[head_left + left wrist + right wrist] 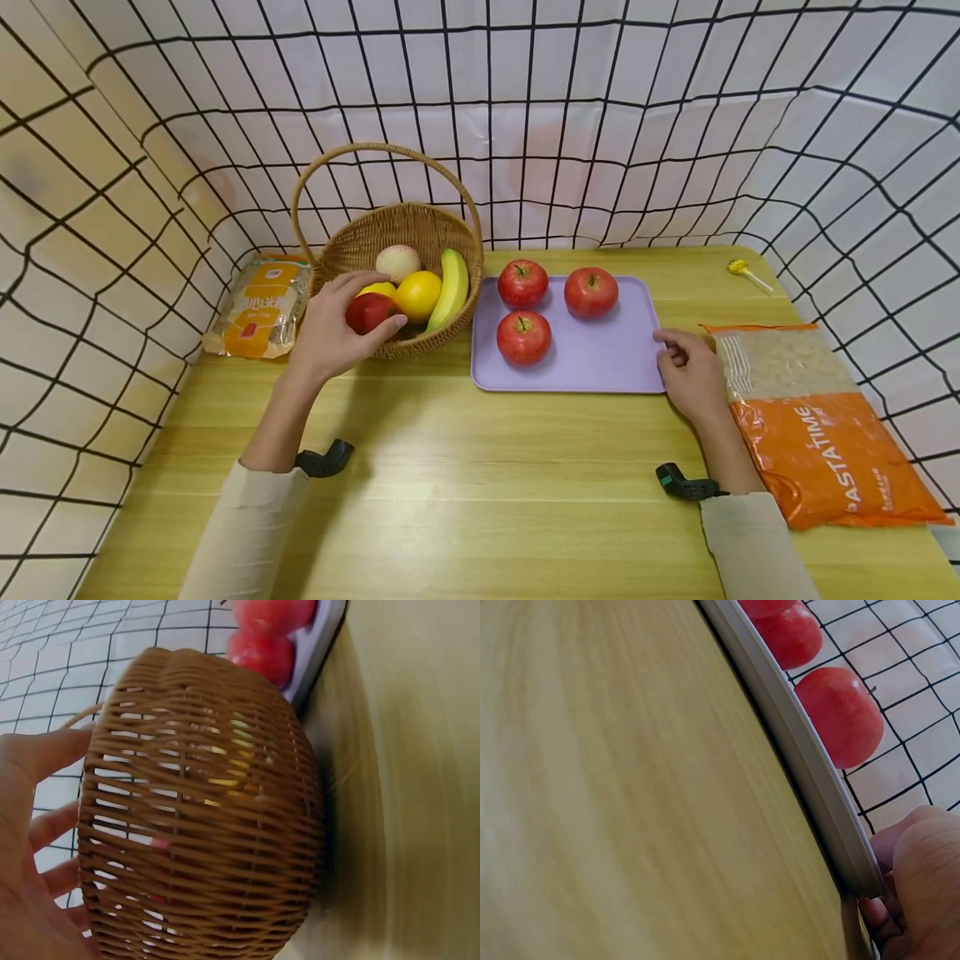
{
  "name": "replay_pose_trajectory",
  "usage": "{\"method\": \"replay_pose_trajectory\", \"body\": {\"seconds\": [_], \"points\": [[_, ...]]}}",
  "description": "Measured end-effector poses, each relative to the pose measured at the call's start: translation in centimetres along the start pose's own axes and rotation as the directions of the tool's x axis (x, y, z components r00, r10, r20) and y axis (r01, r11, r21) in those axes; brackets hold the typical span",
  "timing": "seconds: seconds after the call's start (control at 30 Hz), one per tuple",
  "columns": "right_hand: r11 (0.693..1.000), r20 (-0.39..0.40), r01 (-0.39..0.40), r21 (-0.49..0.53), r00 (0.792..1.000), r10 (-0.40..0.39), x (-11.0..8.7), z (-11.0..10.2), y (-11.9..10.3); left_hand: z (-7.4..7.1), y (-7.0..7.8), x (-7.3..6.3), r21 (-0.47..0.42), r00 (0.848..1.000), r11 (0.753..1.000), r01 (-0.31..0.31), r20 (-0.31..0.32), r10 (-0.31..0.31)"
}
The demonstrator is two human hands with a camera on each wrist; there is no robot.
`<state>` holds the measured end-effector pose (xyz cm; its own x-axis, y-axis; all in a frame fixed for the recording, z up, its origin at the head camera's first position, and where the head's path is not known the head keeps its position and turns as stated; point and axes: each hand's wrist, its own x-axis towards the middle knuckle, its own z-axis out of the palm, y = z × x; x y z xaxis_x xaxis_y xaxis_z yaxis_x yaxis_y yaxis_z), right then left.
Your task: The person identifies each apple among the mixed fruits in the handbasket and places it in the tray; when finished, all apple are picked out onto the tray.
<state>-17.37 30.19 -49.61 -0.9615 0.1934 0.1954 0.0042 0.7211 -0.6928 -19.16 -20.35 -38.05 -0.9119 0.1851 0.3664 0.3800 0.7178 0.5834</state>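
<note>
My left hand (335, 327) reaches over the front left of a wicker basket (408, 218), thumb and fingers spread around a dark red fruit (367, 313). In the left wrist view the basket's woven side (202, 817) hides the fingertips, so firm contact with the fruit cannot be seen. Also inside lie a lemon (418, 296), another yellow fruit (378, 289), a banana (452, 287) and a pale round fruit (398, 262). At the right edge of a purple tray (592, 358), my right hand (693, 375) grips the rim (855, 859). Three red apples (523, 337) sit on the tray.
A clear and orange food packet (262, 308) lies left of the basket, partly behind my left hand. An orange pasta bag (832, 442) lies beside my right forearm. A yellow lollipop (739, 267) rests at the back right. Grid-patterned sheeting (555, 125) surrounds the wooden table (480, 500).
</note>
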Motion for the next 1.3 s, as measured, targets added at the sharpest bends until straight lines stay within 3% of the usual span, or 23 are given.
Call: {"method": "replay_pose_trajectory", "body": {"seconds": [0.13, 0.37, 0.7, 0.93, 1.3], "points": [[1.000, 0.002, -0.006, -0.001, 1.000, 0.006, 0.0, 0.0, 0.0, -0.4, -0.4, 0.4, 0.057, 0.999, 0.998, 0.023, 0.034, -0.025], [1.000, 0.005, -0.011, -0.006, 1.000, 0.011, 0.0, -0.1, -0.1, -1.4, -0.6, 1.2, 0.134, 0.985, 0.990, 0.039, 0.160, -0.060], [1.000, 0.000, -0.009, -0.003, 1.000, 0.009, 0.0, 0.0, 0.1, -1.7, 0.2, 2.6, 0.229, 0.942, 0.970, 0.084, 0.299, -0.152], [1.000, 0.019, -0.019, -0.017, 1.000, 0.019, 0.0, -0.1, 0.2, -1.3, 0.1, 3.0, 0.270, 0.898, 0.958, 0.100, 0.390, -0.204], [1.000, 0.013, 0.003, -0.015, 1.000, -0.003, 0.1, -0.1, 0.0, -0.8, -0.6, 3.9, 0.289, 0.859, 0.950, 0.117, 0.451, -0.243]]}}
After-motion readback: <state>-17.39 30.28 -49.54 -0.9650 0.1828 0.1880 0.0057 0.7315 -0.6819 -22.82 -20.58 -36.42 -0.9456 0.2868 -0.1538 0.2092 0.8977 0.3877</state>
